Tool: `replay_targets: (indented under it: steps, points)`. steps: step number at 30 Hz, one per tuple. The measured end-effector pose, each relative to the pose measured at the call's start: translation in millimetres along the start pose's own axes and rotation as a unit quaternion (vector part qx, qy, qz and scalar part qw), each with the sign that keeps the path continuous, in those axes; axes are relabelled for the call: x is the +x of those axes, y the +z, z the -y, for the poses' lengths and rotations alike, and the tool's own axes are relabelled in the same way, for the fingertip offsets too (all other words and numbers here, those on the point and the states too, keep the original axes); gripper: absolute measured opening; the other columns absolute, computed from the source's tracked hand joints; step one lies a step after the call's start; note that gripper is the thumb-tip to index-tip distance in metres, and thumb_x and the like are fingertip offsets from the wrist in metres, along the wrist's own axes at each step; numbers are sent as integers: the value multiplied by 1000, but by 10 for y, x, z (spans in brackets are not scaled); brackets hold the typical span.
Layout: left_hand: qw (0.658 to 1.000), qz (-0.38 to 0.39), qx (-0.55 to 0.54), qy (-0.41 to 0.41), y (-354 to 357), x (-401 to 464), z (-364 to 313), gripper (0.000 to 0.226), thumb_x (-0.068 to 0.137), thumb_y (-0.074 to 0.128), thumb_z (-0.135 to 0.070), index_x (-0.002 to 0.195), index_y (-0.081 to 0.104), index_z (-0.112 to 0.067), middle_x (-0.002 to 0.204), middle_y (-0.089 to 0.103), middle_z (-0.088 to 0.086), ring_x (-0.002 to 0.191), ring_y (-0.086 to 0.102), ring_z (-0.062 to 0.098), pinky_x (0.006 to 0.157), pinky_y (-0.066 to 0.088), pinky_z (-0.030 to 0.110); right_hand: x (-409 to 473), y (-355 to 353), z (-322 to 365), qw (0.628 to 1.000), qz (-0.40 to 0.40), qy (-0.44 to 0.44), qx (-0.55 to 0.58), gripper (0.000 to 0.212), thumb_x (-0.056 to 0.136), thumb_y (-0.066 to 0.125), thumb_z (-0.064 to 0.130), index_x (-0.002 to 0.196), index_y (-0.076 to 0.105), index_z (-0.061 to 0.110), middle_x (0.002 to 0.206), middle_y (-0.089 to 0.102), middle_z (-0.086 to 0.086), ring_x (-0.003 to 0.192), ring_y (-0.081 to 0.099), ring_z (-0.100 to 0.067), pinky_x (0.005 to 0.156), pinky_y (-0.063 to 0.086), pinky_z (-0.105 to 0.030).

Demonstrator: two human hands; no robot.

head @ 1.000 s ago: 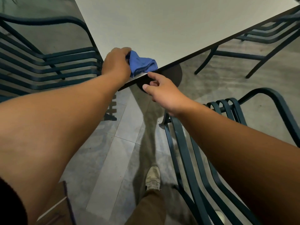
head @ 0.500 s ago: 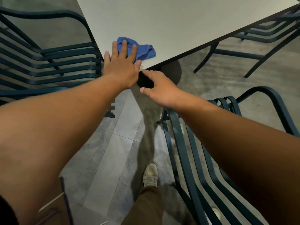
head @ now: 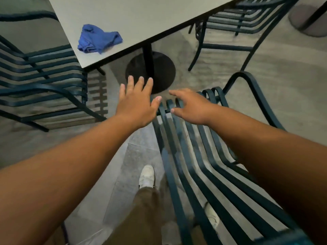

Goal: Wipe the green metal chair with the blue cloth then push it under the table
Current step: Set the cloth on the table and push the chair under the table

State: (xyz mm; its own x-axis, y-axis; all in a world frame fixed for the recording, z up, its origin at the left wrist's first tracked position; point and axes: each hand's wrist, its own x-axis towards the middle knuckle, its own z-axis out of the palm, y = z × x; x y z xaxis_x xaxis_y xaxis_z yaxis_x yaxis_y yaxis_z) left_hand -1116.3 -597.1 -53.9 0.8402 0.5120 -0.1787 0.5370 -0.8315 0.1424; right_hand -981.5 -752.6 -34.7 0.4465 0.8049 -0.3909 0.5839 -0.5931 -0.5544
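Dim, even indoor light; wide-angle bending at the edges, motion blur lower right.

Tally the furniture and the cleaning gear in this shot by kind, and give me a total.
Green metal chairs: 3, one at the left, one at the top right, one under the hands
Tables: 1 in full view
Blue cloths: 1, on the table
Total: 5

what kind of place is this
Probably a cafe or canteen seating area: a pedestal table on a round black base, several matching green metal slatted chairs around it, and a grey tiled floor.
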Motion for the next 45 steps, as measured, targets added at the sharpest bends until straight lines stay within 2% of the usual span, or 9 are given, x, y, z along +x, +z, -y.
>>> replay_targets:
  steps: [8,13,24,27,29,32,37,40,45]
  points:
    - [999,26,-24,-18,318,-1216,-1392,74,99,22,-68,161,15,-28,167,23,5,155,10,34,123,10,56,-1727,-119,-1139,996,48,1,-80,68,98,62,42,157,31,31,161,33,-2,146,32,-27,116,32,-45]
    - [997,65,-43,-29,422,-1846,-1996,77,96,19,-73,159,19,-30,164,30,3,153,18,34,121,17,57,-2513,-229,-1644,989,97,22,-110,64,98,59,49,155,35,33,158,38,-3,140,41,-28,112,38,-49]
    - [980,156,-111,-46,492,-2495,-2460,75,97,26,-74,158,26,-32,162,36,1,149,29,29,118,28,56,-3298,-419,-2123,980,143,41,-132,87,81,36,90,147,49,33,145,54,1,124,56,-21,104,47,-45]
    - [968,190,-158,-38,470,-2600,-2552,87,86,18,-88,156,27,-37,160,38,0,146,33,29,114,34,58,-3442,-467,-2232,969,163,4,-185,95,71,33,100,139,54,38,125,63,10,104,61,-12,90,53,-36]
    - [963,211,-164,-25,508,-2685,-2638,99,76,13,-97,152,33,-39,153,45,-1,140,41,27,108,42,57,-3494,-503,-2334,958,173,-22,-228,78,73,41,94,126,59,40,108,62,14,89,60,-8,77,53,-27]
    - [974,204,-99,-3,615,-2785,-2737,104,69,12,-104,138,53,-38,126,60,-6,112,57,17,89,54,46,-3420,-543,-2496,951,154,-36,-265,49,83,59,73,121,61,42,108,63,14,89,59,-9,78,56,-31]
    - [984,174,35,-5,707,-2786,-2816,94,65,19,-105,106,70,-37,84,52,-16,70,49,5,60,51,31,-3299,-501,-2685,924,138,-124,-335,32,90,57,61,111,67,40,90,61,16,77,58,-7,69,55,-29]
    - [986,156,44,-46,726,-2807,-2919,88,68,19,-102,92,71,-37,76,49,-16,62,43,2,56,50,29,-3292,-512,-2794,918,130,-155,-340,25,90,60,53,109,67,38,86,60,15,75,57,-7,63,49,-23]
    - [986,139,34,-81,777,-2829,-3306,85,70,23,-101,96,72,-37,79,54,-14,66,51,6,59,51,31,-3270,-709,-3020,910,146,-180,-344,20,93,61,48,109,66,37,87,59,13,75,56,-7,65,46,-22]
